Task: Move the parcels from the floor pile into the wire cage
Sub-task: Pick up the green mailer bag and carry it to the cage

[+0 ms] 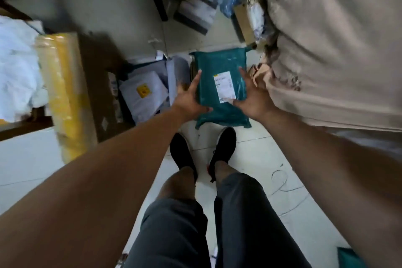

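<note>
— Where is the parcel right now?

— The teal parcel [208, 72] is off the floor [26, 159], held label-up in front of the person, above their shoes [180, 152].

— And the grip?

— The left hand [191, 98] takes its left edge and the right hand [254, 102] its right edge. Each thumb lies on the top face while the fingers [196, 78] run along and under the side, so both hands are clamped on it. I judge two hands are used because a soft mailer would sag from one corner.

— What's around it?

— Just beyond, to the left, grey mailers [141, 91] lie in the pile, with a yellow-taped carton [63, 93] further left. A big beige sack [326, 39] crowds the right.

— Is the wire cage there?

— I can't make it out; the far clutter is too blurred. The drop-off looks not yet done.
</note>
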Motion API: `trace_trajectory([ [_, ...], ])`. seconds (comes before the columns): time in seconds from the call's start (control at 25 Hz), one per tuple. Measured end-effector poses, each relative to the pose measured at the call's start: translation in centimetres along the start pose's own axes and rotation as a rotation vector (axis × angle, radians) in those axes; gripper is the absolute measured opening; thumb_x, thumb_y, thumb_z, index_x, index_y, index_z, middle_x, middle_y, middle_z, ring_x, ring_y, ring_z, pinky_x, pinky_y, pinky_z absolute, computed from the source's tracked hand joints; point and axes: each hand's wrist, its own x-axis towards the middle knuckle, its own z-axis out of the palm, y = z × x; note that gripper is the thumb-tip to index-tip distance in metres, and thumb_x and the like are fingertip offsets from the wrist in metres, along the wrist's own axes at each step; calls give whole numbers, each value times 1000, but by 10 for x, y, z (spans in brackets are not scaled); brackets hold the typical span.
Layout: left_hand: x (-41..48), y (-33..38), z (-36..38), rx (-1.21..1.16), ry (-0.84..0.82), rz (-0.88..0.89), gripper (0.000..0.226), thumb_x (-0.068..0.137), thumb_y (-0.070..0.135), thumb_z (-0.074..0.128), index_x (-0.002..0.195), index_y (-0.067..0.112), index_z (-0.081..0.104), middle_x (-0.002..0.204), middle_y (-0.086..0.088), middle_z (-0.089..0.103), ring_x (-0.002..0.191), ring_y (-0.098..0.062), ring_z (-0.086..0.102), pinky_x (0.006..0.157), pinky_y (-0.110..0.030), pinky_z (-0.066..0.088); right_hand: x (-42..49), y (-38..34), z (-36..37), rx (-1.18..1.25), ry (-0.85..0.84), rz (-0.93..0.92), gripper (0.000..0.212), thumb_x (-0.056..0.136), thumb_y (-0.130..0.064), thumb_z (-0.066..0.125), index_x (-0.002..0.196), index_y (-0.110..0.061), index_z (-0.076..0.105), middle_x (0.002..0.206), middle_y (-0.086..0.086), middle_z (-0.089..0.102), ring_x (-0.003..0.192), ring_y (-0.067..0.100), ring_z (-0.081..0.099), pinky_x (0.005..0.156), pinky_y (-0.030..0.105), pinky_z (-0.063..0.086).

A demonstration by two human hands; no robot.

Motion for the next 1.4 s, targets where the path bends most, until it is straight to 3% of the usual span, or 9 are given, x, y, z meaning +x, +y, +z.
trace_trajectory([
  [0.12,88,-36,31,-29,-21,3,134,67,53,89,162,47,-6,170,-16,13,155,-31,22,119,-25,26,82,40,39,-44,-50,23,112,81,-48,79,158,-54,-2,166,29,9,150,45,26,119,38,34],
  [0.2,139,-62,57,-109,-87,21,126,80,24,89,164,38,-4,166,0,20,145,-12,27,101,-3,33,132,66,65,-38,-81,32,117,77,-51,83,156,-57,-3,166,28,4,152,43,21,120,35,28],
  [0.24,159,-73,68,-129,-102,37,124,81,17,88,164,37,-3,163,7,21,143,-7,26,96,-1,35,151,76,78,-16,-95,29,120,74,-51,85,156,-58,-2,166,26,1,153,41,18,120,34,26],
  [0.36,200,-99,98,-145,-73,64,130,75,31,92,163,45,-3,169,1,17,151,-14,22,117,-23,29,186,101,112,90,-84,17,128,67,-47,91,156,-57,1,166,24,-4,156,33,12,120,27,21],
  [0.56,205,-106,127,-203,-15,35,143,63,48,97,155,61,-12,170,-9,2,157,-29,13,124,-42,26,192,117,134,223,16,-17,130,63,-43,95,156,-59,5,163,21,6,157,29,7,118,22,15],
  [0.8,184,-80,123,-263,83,27,144,54,49,100,154,65,-2,165,-12,7,156,-29,17,126,-47,27,175,102,118,239,89,-17,134,58,-44,96,158,-55,7,166,18,7,157,24,7,116,19,15],
  [1.04,125,-37,68,-77,160,64,140,56,57,96,157,60,0,155,-17,20,150,-37,30,118,-42,34,112,57,62,236,98,-100,126,66,-35,95,160,-49,11,164,16,9,154,24,9,109,14,11],
  [1.24,47,11,6,113,231,133,129,61,48,96,156,63,9,154,-15,24,142,-32,46,113,-40,42,31,9,13,193,163,-145,123,64,-43,93,157,-55,13,158,13,17,150,30,24,119,32,29],
  [1.4,-34,59,-40,311,158,222,129,61,60,92,155,65,4,146,-14,29,124,-42,58,102,-48,52,-55,-21,-27,214,238,-110,124,62,-48,92,153,-63,9,159,10,16,145,29,39,112,39,45],
])
